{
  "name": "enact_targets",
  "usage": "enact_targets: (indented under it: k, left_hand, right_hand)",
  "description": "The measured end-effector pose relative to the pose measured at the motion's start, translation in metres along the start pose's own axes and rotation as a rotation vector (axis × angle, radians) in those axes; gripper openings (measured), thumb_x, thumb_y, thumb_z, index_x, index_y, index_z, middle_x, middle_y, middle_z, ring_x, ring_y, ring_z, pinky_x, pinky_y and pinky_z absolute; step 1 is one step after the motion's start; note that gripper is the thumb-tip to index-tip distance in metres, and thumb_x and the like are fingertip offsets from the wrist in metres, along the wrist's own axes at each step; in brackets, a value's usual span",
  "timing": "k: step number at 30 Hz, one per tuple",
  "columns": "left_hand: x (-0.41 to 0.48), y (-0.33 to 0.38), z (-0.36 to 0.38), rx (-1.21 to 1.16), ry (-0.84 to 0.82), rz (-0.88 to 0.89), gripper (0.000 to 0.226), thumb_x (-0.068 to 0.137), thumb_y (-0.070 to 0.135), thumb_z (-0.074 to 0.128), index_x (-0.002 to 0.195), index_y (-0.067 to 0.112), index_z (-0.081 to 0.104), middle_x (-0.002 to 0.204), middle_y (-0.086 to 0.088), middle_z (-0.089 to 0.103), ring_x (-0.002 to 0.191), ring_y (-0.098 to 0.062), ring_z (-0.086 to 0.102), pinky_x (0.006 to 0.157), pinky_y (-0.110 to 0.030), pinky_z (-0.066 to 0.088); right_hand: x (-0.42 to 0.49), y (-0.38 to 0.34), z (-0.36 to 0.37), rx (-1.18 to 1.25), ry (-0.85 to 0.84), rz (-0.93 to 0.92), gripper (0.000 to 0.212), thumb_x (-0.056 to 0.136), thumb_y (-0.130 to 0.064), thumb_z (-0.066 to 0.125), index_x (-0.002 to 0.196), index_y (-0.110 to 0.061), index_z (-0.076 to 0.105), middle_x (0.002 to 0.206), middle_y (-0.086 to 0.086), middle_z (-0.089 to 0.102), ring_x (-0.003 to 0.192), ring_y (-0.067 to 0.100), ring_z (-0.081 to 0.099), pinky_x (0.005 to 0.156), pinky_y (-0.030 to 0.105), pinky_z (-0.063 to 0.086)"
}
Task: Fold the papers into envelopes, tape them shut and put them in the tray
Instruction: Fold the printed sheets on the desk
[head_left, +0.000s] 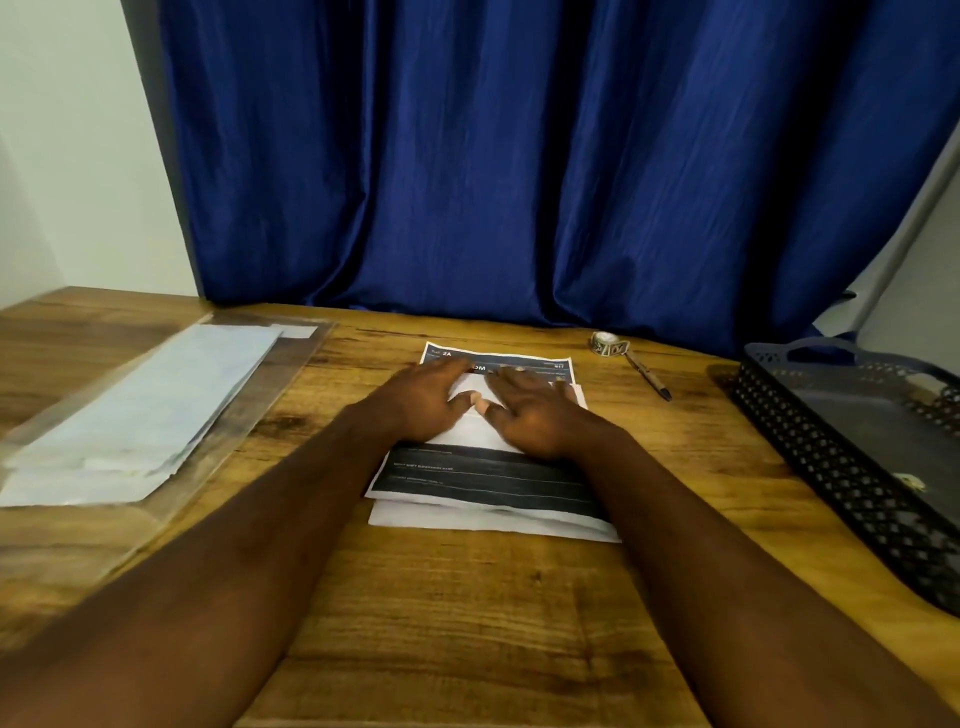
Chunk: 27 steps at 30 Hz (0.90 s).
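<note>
At centre frame, a person's left hand (423, 397) and right hand (530, 410) press flat, fingers straight, on a partly folded printed paper (483, 478) lying on the wooden desk (467, 613). A black mesh tray (810, 441) sits at right; a tape roll (609, 343) lies upper right.

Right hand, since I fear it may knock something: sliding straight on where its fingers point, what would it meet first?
The right hand lies flat on the paper. Straight on, it crosses the paper's dark far end, likely close to the left hand, then bare table. The tape roll sits aside.
</note>
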<state>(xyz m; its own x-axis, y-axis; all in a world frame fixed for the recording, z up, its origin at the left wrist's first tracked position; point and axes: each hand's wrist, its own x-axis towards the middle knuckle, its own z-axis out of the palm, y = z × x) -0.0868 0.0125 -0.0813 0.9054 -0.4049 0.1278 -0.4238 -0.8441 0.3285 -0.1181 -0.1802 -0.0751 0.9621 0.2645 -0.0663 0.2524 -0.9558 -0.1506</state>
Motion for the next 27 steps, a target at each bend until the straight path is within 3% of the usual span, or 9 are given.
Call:
enact_targets:
  k: [3, 10, 18, 24, 27]
  left_hand:
    - [0.002, 0.002, -0.002, 0.172, -0.154, 0.016, 0.061, 0.112, 0.048, 0.022, 0.167, 0.025, 0.010, 0.174, 0.002, 0.003, 0.160, -0.017, 0.004, 0.128, -0.042, 0.005]
    - [0.008, 0.001, 0.002, 0.228, -0.199, 0.003, 0.064, 0.111, 0.052, 0.016, 0.167, 0.025, 0.001, 0.174, 0.003, -0.007, 0.160, -0.015, -0.004, 0.128, -0.044, 0.001]
    - [-0.006, 0.006, -0.003, 0.181, -0.080, -0.005, 0.067, 0.109, 0.058, 0.026, 0.166, 0.028, 0.011, 0.174, 0.004, 0.004, 0.160, -0.018, 0.003, 0.127, -0.042, 0.006]
    - [-0.020, 0.014, -0.018, 0.198, 0.138, 0.039, 0.062, 0.107, 0.058, 0.037, 0.158, 0.023, 0.039, 0.167, -0.002, 0.033, 0.151, -0.022, 0.030, 0.120, -0.040, 0.028]
    - [-0.024, 0.017, -0.025, 0.217, 0.193, 0.023, 0.065, 0.105, 0.063, 0.030, 0.153, 0.022, 0.046, 0.161, -0.003, 0.042, 0.146, -0.023, 0.038, 0.117, -0.044, 0.033]
  right_hand:
    - [0.002, 0.002, -0.001, -0.001, -0.038, 0.045, 0.073, 0.107, -0.068, 0.013, 0.170, -0.031, 0.003, 0.178, -0.006, -0.005, 0.164, 0.019, -0.006, 0.128, 0.058, -0.007]
    - [0.000, 0.040, -0.001, 0.001, 0.011, 0.299, 0.073, 0.108, -0.067, 0.013, 0.170, -0.031, 0.001, 0.178, -0.002, -0.008, 0.164, 0.024, -0.008, 0.127, 0.064, -0.005]
    - [-0.008, 0.039, 0.003, 0.029, 0.117, 0.277, 0.071, 0.109, -0.063, 0.020, 0.170, -0.026, 0.012, 0.178, 0.000, 0.004, 0.164, 0.025, 0.001, 0.127, 0.064, 0.001]
    - [-0.018, 0.030, -0.001, -0.067, 0.247, 0.203, 0.059, 0.108, -0.056, 0.031, 0.159, -0.028, 0.037, 0.168, 0.004, 0.035, 0.155, 0.028, 0.031, 0.122, 0.063, 0.020]
    - [-0.022, 0.019, -0.008, -0.055, 0.283, 0.174, 0.062, 0.107, -0.063, 0.029, 0.159, -0.030, 0.038, 0.168, 0.003, 0.036, 0.155, 0.028, 0.030, 0.122, 0.063, 0.016]
